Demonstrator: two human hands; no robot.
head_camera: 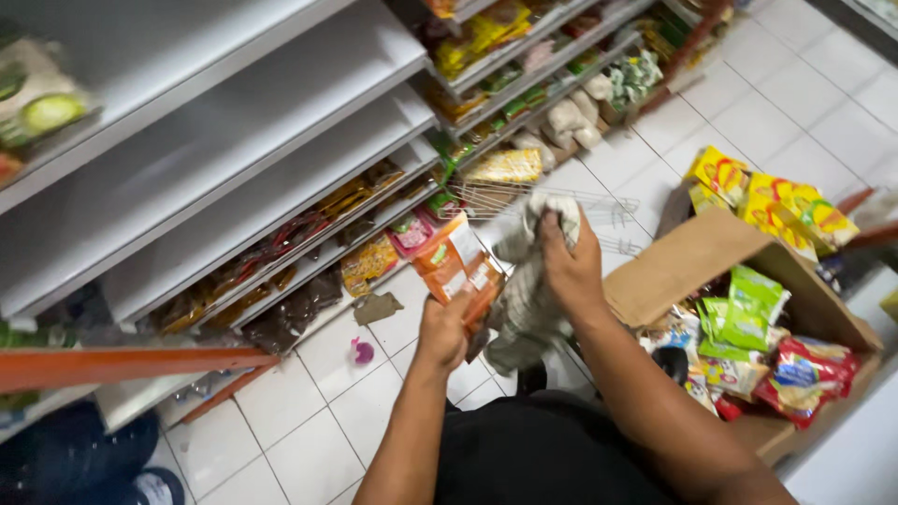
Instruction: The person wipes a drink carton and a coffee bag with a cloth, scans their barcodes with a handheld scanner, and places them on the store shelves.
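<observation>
Both forearms are bare from elbow to wrist — no sleeves, no watch, no bands; the left hand (442, 334) and the right hand (572, 266) wear no gloves, and no rings can be made out; below them a black garment covers the torso or lap — plain, dark, without visible print; its fabric looks smooth and matte.

Grey metal shelves (234, 122) run along the left, their low tiers stocked with dark snack bags (290, 323); an open brown cardboard box (692, 266) of colourful packets sits right, yellow packets (776, 201) beyond it, a white wire rack (599, 210) on the white tiled floor (309, 440)
</observation>
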